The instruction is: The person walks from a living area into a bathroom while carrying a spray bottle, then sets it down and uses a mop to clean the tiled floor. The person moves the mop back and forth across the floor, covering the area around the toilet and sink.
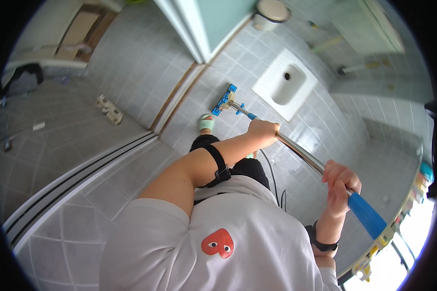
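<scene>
A mop (pixel 302 154) with a metal pole runs slantwise across the view, its blue head (pixel 223 100) down on the grey tiles. My left hand (pixel 263 133) is wrapped round the pole at mid-length. Higher up, just below the blue grip (pixel 366 213), my right hand (pixel 341 186) closes round the same pole. The mop head lies just beyond my foot in a green slipper (pixel 206 123) and left of a white squat toilet (pixel 290 87). The fingers of my left hand are partly hidden behind its back.
A lidded bin (pixel 272 15) stands at the far wall. A raised door sill (pixel 177 99) and a sliding-door track (pixel 82 184) cross the floor on the left. A dark cable (pixel 275 182) trails near my legs. Several bottles line a ledge (pixel 408 206) at right.
</scene>
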